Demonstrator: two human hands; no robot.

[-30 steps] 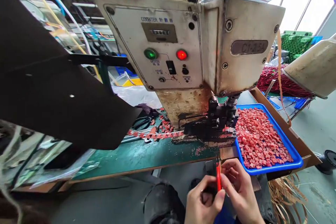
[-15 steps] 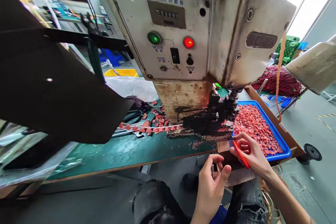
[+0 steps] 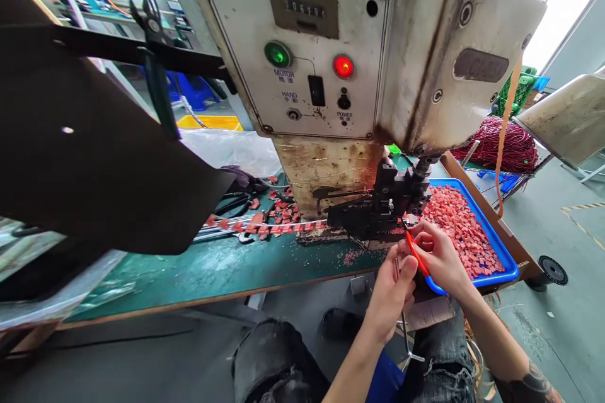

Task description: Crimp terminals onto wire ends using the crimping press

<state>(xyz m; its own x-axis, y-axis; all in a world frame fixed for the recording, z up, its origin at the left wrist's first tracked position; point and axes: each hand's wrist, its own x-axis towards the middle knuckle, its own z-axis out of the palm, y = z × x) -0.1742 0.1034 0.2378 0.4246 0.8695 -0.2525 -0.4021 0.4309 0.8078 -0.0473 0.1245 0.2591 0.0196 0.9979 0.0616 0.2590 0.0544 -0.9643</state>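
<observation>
My right hand (image 3: pixel 442 258) grips a slim red tool (image 3: pixel 416 253) like tweezers, whose thin dark tip points up at the black press head (image 3: pixel 399 195) of the machine. Close beside it, my left hand (image 3: pixel 390 299) is closed around a thin metal T-handled tool (image 3: pixel 405 334); its crossbar hangs below the palm, above my right knee. The fingertips of both hands nearly meet, and I cannot tell whether they touch. Just left of the press head, a strip of small red pieces (image 3: pixel 278 227) runs into the machine.
A blue tray (image 3: pixel 511 272) heaped with small red pieces stands right of the press. The counter panel (image 3: pixel 347 31) shows a green and a red light. A black plate (image 3: pixel 118 170) juts in at left. Wrenches (image 3: pixel 227 234) and pliers (image 3: pixel 158 69) are about. A spool (image 3: pixel 552 271) stands at right.
My left hand has risen toward the right hand, its fingers closing in, and the metal tool now shows beneath it. My right hand moved slightly left and up with the red tool.
</observation>
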